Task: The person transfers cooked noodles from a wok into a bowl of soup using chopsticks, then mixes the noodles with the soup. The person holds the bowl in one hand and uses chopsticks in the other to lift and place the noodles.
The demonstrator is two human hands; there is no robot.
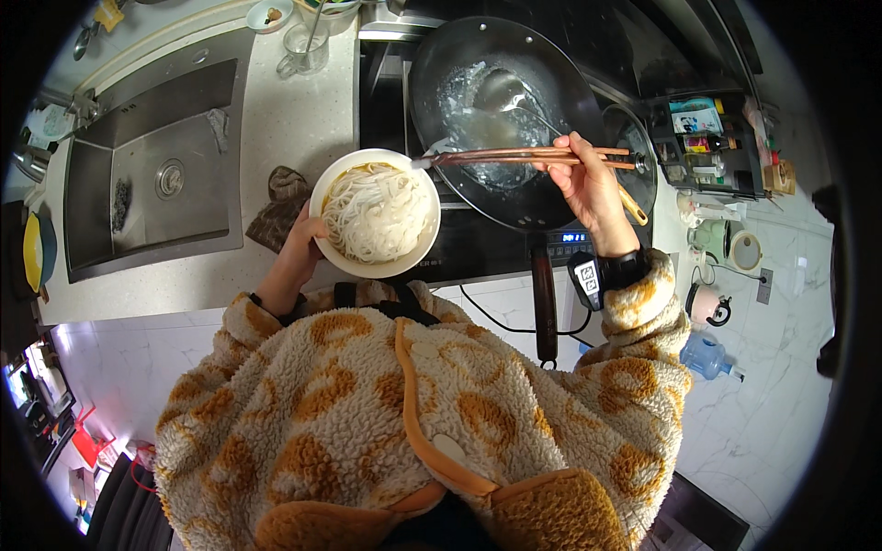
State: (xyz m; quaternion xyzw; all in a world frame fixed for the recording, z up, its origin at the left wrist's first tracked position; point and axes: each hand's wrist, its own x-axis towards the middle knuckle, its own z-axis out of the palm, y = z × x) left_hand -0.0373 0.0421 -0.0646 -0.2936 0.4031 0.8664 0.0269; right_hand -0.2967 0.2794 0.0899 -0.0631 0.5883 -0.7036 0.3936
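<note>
A white bowl [375,213] full of pale noodles in yellowish broth is held at its left side by my left hand [303,237], thumb on the rim. My right hand [586,180] grips a pair of wooden chopsticks [510,157]; their dark tips reach the bowl's right rim. Behind the chopsticks lies a black wok [441,89] holding cloudy liquid. A metal ladle [501,89] rests in it, its yellowish handle end [632,205] showing past my right wrist.
Left of the bowl, a dark brown cloth [279,213] lies on the counter beside the steel sink [241,151]. A glass mug [305,52] stands farther back. The wok's long handle [544,303] juts over the counter edge. A glass lid [637,138] is right of the wok.
</note>
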